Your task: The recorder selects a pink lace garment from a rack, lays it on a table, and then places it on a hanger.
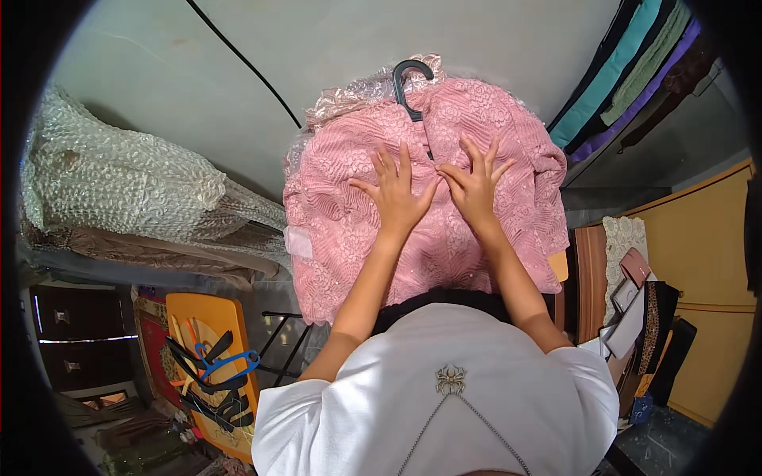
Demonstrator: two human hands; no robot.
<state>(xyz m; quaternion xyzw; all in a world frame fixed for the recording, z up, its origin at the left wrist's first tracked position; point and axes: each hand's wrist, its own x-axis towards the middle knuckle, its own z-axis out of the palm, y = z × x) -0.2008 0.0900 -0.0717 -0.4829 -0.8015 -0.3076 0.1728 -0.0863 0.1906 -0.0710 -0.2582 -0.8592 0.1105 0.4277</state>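
- Evidently, the black hanger (400, 89) shapes the pink lace garment (441, 242).
- Left hand (398, 205): splayed wide, seemingly steadying it.
- Right hand (475, 200): narrowed over its front; grip unclear.

1. Here's your garment (357, 214), pink all over, floral lace rippling with wavy ridges!
2. At the garment's collar, you've got a black hook (399, 86).
3. Left of the garment, a gown (127, 166) shimmers silvery white, bubbly in pattern.
4. Upper right of the garment, cloths (611, 71) flash turquoise, green, purple!
5. And below the garment, your plain white shirt (381, 365), silver pendant (451, 379) gleaming.
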